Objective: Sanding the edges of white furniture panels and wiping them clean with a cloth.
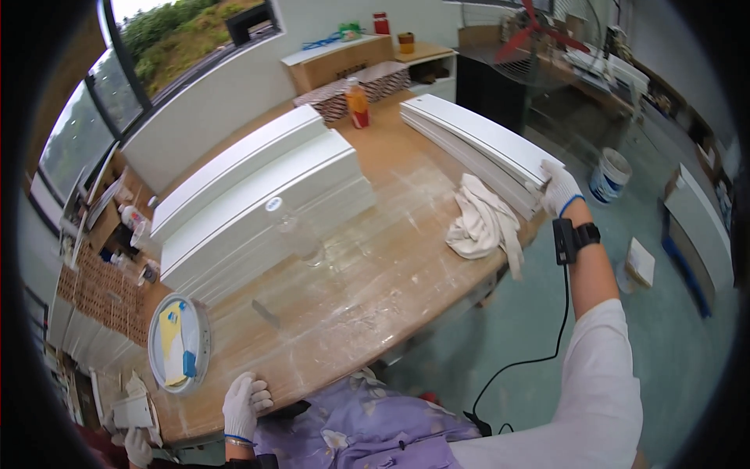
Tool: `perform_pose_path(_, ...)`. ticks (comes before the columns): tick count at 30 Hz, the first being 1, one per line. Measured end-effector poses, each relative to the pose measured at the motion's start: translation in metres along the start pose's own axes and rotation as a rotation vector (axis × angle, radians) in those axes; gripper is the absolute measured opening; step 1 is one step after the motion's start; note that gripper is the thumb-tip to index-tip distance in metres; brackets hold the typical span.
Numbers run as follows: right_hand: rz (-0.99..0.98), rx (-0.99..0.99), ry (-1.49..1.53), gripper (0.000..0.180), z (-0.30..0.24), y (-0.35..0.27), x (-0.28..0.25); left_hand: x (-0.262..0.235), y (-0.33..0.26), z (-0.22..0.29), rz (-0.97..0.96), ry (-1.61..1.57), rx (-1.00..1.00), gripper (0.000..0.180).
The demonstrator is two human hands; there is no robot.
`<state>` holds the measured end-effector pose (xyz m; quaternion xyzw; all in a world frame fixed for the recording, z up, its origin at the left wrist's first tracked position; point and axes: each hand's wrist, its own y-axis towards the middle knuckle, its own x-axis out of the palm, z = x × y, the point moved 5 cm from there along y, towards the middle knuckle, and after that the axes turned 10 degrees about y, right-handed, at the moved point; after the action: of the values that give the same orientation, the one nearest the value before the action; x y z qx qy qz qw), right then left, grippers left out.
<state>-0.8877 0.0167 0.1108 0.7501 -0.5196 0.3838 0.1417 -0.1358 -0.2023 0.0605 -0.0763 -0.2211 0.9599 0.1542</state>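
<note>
My right hand [560,190], in a white knit glove with a blue cuff, grips the near end of a long white panel [484,133]. That panel lies on top of a stack of similar panels [461,153] at the table's right side, slightly askew to those below. My left hand [246,400], also gloved, rests at the table's front edge with its fingers curled in and nothing visible in them. A crumpled cream cloth [480,219] lies beside the right stack. Left of centre are larger stacks of white panels [266,191], with a clear plastic bottle [298,234] in front.
The wooden table [336,313] holds a round tin [205,344] with a yellow scraper, and an orange bottle [357,103] farther back. Another person's gloved hand [138,447] is at lower left. A bucket [609,176] stands on the floor at right; a black cable [539,360] hangs from my right wrist.
</note>
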Motion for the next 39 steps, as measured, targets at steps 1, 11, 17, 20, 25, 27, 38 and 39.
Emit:
perform_pose_path(1, 0.079, 0.015, -0.154, 0.026, -0.003, -0.004, -0.001, 0.000, -0.001, 0.001, 0.068, 0.023, 0.005, 0.026)
perform_pose_path(11, 0.154, -0.020, -0.913, 0.024, -0.045, 0.016, -0.038, 0.007, 0.005, 0.000, 0.091, 0.006, 0.036, 0.028)
perform_pose_path(17, 0.080, -0.555, -1.638, 0.044, -0.040, -0.034, 0.061, -0.004, 0.000, 0.004, 0.081, -0.026, 0.023, 0.025)
perform_pose_path(20, -0.183, -0.535, -1.529, 0.043, 0.005, -0.033, 0.102, -0.003, 0.011, 0.035, 0.143, 0.159, 0.130, 0.031)
perform_pose_path(25, -0.623, -0.407, -1.339, 0.044, 0.128, -0.087, 0.226, -0.033, 0.046, 0.114, 0.419, 0.274, 0.423, 0.043)
perform_pose_path(27, -0.615, -0.889, -1.369, 0.046, 0.155, -0.081, 0.254, -0.034, 0.068, 0.154, 0.377, 0.270, 0.442, 0.046)
perform_pose_path(38, -0.574, -0.614, -1.783, 0.050, 0.204, -0.108, 0.310, -0.107, 0.167, 0.228, 0.643, 1.334, 0.445, 0.041)
perform_pose_path(39, -0.593, -0.608, -1.758, 0.049, 0.204, -0.110, 0.309, -0.107, 0.161, 0.231, 0.643, 1.179, 0.384, 0.040)
